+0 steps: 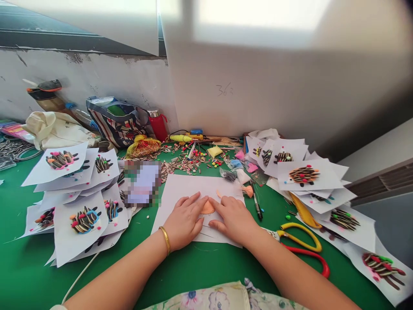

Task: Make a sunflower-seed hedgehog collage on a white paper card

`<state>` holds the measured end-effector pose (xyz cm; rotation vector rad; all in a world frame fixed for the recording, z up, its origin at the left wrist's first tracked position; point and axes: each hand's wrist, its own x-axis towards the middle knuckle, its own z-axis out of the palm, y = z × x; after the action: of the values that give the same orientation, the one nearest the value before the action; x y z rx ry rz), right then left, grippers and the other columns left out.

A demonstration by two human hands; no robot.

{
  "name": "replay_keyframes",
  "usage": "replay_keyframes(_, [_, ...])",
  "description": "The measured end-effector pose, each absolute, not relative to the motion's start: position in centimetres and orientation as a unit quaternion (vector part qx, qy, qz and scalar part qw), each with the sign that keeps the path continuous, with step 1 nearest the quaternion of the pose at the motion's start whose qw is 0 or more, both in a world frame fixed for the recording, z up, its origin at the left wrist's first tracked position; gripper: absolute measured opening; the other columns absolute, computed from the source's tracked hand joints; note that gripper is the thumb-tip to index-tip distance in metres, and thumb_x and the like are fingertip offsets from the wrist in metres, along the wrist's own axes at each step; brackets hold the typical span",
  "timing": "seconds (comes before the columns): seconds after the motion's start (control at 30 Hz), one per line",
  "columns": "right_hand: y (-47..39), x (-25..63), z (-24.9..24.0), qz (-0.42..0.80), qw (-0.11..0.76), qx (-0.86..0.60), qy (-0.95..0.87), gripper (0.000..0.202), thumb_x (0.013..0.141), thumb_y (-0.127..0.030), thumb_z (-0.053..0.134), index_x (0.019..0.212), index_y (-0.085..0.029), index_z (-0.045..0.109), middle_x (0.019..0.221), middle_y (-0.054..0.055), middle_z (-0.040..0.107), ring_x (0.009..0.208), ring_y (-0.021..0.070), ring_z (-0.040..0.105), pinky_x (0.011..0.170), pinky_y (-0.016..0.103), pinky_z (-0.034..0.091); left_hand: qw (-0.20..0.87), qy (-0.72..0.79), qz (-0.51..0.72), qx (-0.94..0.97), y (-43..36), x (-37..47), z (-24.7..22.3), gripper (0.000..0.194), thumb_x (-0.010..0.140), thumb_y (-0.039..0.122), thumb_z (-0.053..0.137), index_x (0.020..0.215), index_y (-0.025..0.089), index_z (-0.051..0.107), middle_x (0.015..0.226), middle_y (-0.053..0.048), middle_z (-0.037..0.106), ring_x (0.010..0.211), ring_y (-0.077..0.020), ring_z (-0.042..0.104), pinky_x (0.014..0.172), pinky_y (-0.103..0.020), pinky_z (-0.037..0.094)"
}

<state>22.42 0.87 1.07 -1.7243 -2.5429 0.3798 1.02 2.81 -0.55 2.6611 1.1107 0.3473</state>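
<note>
A flat orange piece of modelling clay (207, 208) lies on the white paper (180, 186) in front of me. My left hand (186, 217) rests palm down on the paper, fingers stretched out, with its index fingertip at the clay's upper left edge. From the other side my right hand (232, 218) lies flat, its index fingertip touching the upper right edge. Both hands are open and hold nothing. A small orange strip (218, 194) shows just beyond my right fingers. Dark marks below the clay are partly hidden.
Stacked sheets with sunflower-seed hedgehogs stand at left (80, 202) and right (309, 183). Scissors (301, 243) lie beside my right forearm, a black pen (257, 202) nearer the paper. Loose sunflower seeds (180, 161), a blurred phone (142, 183) and a red bottle (157, 125) sit farther back.
</note>
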Motion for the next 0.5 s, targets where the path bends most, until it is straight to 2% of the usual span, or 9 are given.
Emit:
replay_keyframes(0.27, [0.76,22.36,1.17,0.110,0.023,-0.557,-0.823,0.067,0.088,-0.060,0.055,0.146,-0.030,0.037,0.115,0.011,0.057,0.103,0.0280,0.051,0.083,0.038,0.038,0.112,0.375,0.125,0.912,2.78,1.17,-0.81,0.064,0.090,0.022,0.047,0.151,0.020,0.028,0.147,-0.009,0.048,0.143,-0.0261,0.031,0.115,-0.051,0.025])
replay_keyframes(0.5, [0.75,22.42,1.10,0.111,0.024,-0.553,-0.825,0.066,0.089,-0.059,0.055,0.145,-0.030,0.039,0.118,0.012,0.056,0.104,0.0284,0.051,0.086,0.039,0.038,0.117,0.377,0.118,0.911,2.76,1.20,-0.64,0.061,0.091,0.024,0.048,0.150,0.019,0.031,0.145,-0.010,0.051,0.142,-0.0267,0.034,0.114,-0.052,0.024])
